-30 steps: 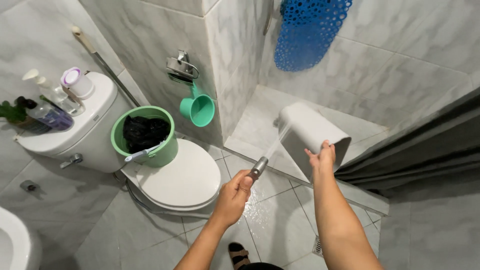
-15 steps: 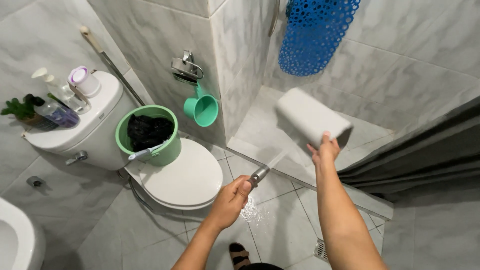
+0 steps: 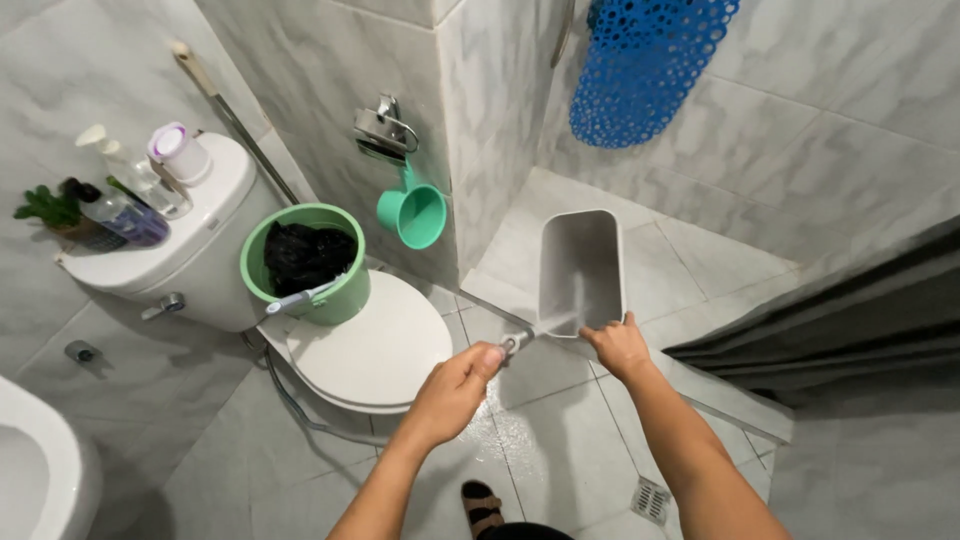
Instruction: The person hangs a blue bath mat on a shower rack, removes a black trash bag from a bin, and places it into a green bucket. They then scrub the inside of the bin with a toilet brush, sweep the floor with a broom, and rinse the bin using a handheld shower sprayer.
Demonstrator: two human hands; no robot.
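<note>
Gripping the grey bin [image 3: 581,270] by its near rim, the right hand [image 3: 620,345] tilted its mouth toward the person, long axis running far to near. Just left, the left hand [image 3: 455,385] clenched the spray nozzle [image 3: 515,343], jetting water inside.

The bin [image 3: 581,268] stands tipped over the shower floor [image 3: 690,250], right of the toilet lid [image 3: 372,345]. The right hand [image 3: 619,347] holds its near rim; the left hand [image 3: 452,390], just left of it, holds the sprayer [image 3: 516,342] pointed into the bin. A bucket [image 3: 305,265] sits on the lid's back edge, before the cistern [image 3: 190,240], which carries bottles [image 3: 125,195]. A scoop [image 3: 413,212] hangs on the wall between bucket and bin, and a mat [image 3: 645,65] hangs on the wall behind the bin.
</note>
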